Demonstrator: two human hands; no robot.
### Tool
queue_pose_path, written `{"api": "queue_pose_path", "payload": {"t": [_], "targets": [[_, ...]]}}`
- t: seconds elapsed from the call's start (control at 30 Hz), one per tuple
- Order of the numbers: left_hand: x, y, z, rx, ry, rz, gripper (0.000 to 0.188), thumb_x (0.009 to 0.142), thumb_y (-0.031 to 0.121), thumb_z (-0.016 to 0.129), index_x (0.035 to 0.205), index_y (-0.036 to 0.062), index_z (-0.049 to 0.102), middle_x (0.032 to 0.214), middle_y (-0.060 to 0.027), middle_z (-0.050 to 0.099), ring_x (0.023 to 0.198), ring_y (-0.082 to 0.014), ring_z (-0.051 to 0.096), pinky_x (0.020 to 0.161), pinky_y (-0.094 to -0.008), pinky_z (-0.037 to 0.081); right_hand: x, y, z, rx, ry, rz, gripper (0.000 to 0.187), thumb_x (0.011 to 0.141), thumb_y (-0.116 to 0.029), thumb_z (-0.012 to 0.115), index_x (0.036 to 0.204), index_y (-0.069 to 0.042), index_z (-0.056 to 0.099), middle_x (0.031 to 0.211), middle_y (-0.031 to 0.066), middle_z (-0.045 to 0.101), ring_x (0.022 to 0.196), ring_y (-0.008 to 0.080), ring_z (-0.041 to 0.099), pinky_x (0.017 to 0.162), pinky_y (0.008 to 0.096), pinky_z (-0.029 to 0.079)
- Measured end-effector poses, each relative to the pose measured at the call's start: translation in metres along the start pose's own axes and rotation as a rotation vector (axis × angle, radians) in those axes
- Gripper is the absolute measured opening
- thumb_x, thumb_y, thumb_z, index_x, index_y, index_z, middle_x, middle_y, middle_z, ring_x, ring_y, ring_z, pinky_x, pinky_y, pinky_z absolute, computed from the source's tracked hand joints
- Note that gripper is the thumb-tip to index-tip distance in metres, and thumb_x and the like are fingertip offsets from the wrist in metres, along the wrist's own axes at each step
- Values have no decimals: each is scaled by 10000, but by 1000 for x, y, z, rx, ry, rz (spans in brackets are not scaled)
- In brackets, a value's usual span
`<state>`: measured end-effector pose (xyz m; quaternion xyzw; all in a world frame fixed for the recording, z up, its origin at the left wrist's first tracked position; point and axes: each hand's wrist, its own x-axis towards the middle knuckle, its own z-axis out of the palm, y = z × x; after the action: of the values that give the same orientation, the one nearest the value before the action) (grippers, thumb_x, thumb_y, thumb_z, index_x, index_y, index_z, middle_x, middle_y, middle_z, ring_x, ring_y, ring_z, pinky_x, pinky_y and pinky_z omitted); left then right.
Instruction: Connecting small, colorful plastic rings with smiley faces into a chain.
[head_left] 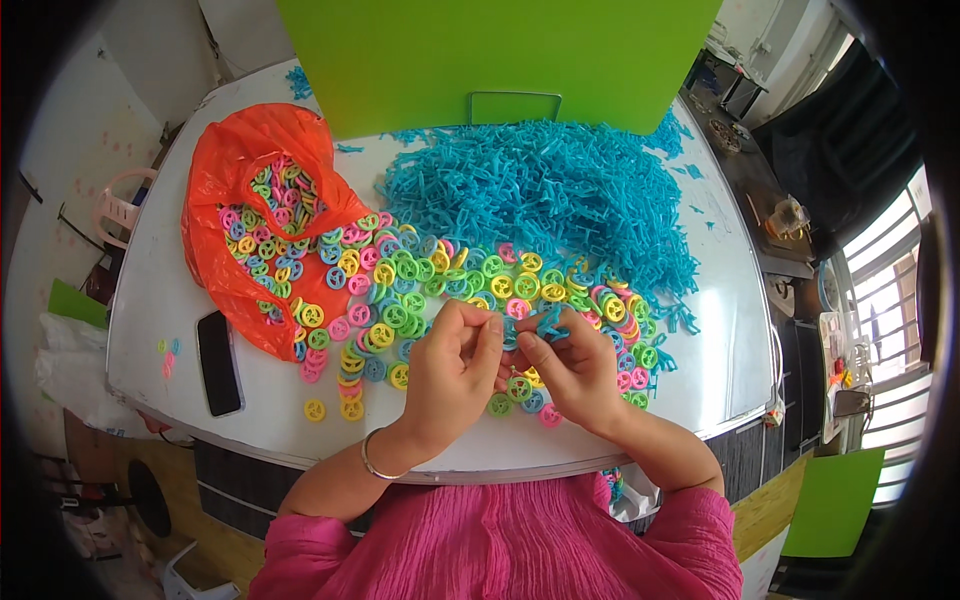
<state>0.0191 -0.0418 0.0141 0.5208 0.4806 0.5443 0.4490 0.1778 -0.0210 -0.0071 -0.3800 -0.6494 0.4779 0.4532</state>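
Observation:
My left hand (455,365) is closed in a pinch over the middle of the white table, its fingertips at a small blue wheel-shaped ring (509,332) that is partly hidden. Close beside it, my right hand (580,372) pinches a thin blue plastic piece (549,322) between thumb and fingers. The two hands' fingertips nearly meet. Under and around them spread many small spoked plastic wheels (407,266) in pink, yellow, green and blue. Beyond the hands lies a big heap of thin blue plastic pieces (540,190).
A red plastic bag (215,185) lies at the left, its mouth spilling wheels. Near it rests a black phone (219,362) on the white table (270,415). A bright green board (500,60) stands behind the blue heap. The table's curved front edge runs close to my body.

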Motion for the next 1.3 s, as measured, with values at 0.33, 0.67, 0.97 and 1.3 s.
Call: {"api": "queue_pose_path", "payload": {"t": [0.33,0.67,0.97,1.3], "targets": [[-6,-5,3,217,60,186,84,946,60,545,922,6,485,636,-28,596,536,-48,577,446,-195,446,-4,-12,2,-24,23,53,130,922,17,555,1050,38,550,852,100,660,823,153,673,689,277,574],[17,7,-19,-229,-151,-412,160,962,168,546,982,10,556,701,-63,619,566,-93,597,492,-217,495,18,-17,-17,196,-124,338,241,927,-140,614,1110,-38,494,730,80,659,662,163,670,576,247,535],[21,-1,-23,297,-234,193,221,874,123,665,1067,24,623,890,-75,646,810,-146,638,641,-252,516,22,-19,-25,457,-123,488,262,959,-223,569,1139,-47,497,723,66,636,646,149,655,545,242,520],[53,-37,-49,910,91,440,168,771,122,738,935,98,715,865,-65,613,858,-241,576,762,-347,465,28,-18,-43,156,111,258,213,927,-215,624,971,-13,675,768,-15,590,601,59,500,539,209,394]]}}
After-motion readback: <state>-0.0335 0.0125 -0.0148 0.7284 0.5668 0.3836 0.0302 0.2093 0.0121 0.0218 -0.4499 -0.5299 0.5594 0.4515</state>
